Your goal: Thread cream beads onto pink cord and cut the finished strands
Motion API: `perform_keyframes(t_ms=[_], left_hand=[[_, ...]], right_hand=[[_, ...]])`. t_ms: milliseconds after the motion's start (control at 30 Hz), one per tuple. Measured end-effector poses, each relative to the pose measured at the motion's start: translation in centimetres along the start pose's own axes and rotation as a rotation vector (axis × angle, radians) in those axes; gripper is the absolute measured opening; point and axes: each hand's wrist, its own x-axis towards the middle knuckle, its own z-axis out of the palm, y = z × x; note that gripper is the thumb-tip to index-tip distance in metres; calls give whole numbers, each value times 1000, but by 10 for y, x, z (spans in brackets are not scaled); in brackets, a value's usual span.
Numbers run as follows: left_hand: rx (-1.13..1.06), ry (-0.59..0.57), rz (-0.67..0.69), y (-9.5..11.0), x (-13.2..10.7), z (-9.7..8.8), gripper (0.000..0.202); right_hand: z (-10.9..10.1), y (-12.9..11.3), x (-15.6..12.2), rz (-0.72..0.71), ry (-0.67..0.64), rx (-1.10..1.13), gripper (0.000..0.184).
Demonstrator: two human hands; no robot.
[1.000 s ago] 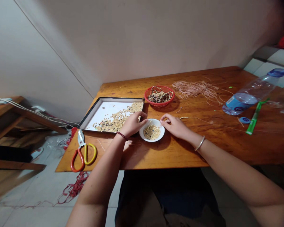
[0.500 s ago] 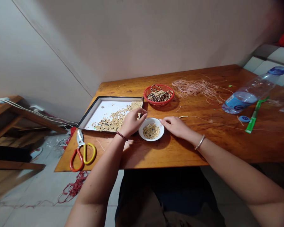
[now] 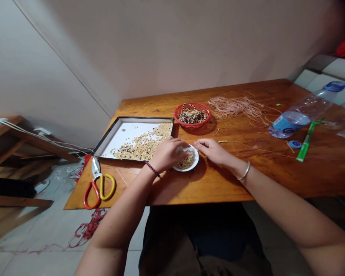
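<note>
My left hand (image 3: pixel 169 155) curls over the left side of a small round white dish (image 3: pixel 196 158), its fingers (image 3: pixel 180 146) bunched together, hiding part of the rim and of the pale round beads (image 3: pixel 187 163) inside; I cannot tell whether they pinch any beads. My right hand (image 3: pixel 209 150) rests just beside the dish's right rim, its fingertips (image 3: pixel 196 142) close together; whatever lies between them is too small to make out. A dark beaded bracelet (image 3: pixel 152 169) circles my left wrist and a silver bangle (image 3: pixel 244 171) my right; both sit on a wooden table (image 3: pixel 218 184). Left of the dish lies a black-rimmed tray (image 3: pixel 123 132), lined in white and strewn with pale and dark beads, its near edge hidden behind my left hand; a short run of beads on a thin cord (image 3: pixel 222 141) stretches lengthwise to the right, away from my right hand. Farther off are a red basket (image 3: pixel 205 112) heaped with beads and a tangle of pink cord (image 3: pixel 235 107); orange-and-yellow scissors (image 3: pixel 99 188) lie at the table's left corner, and a plastic bottle (image 3: pixel 293 119) lies on its side at the right.
</note>
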Motion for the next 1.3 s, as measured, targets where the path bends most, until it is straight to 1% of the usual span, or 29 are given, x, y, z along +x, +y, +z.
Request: perform_keyframes(t_ms=[100, 233, 367, 500, 633, 867, 967, 1067, 1233, 1300], left_hand=[[62, -21, -18, 2, 0, 5, 26], [29, -18, -78, 2, 0, 8, 20], [8, 22, -121, -1, 1, 9, 17], [-72, 104, -78, -3, 2, 8, 14], [-132, 140, -65, -2, 2, 5, 13], [-178, 179, -32, -2, 2, 5, 14], [-122, 179, -7, -4, 2, 5, 15], [3, 166, 30, -5, 3, 5, 16], [183, 131, 80, -4, 2, 3, 18], [229, 108, 87, -4, 2, 2, 19]], right_hand=[[0, 0, 0, 11, -12, 21, 47], [1, 2, 0, 17, -34, 63, 46], [0, 7, 2, 18, 20, 28, 46], [-2, 14, 5, 50, 98, -76, 44], [-1, 16, 5, 44, 99, -106, 42], [-1, 14, 4, 35, 83, -81, 42], [-1, 12, 5, 26, 87, -96, 43], [-1, 9, 4, 7, 91, -112, 43], [0, 3, 1, -25, 16, -75, 39], [0, 1, 0, -28, 8, -66, 36]])
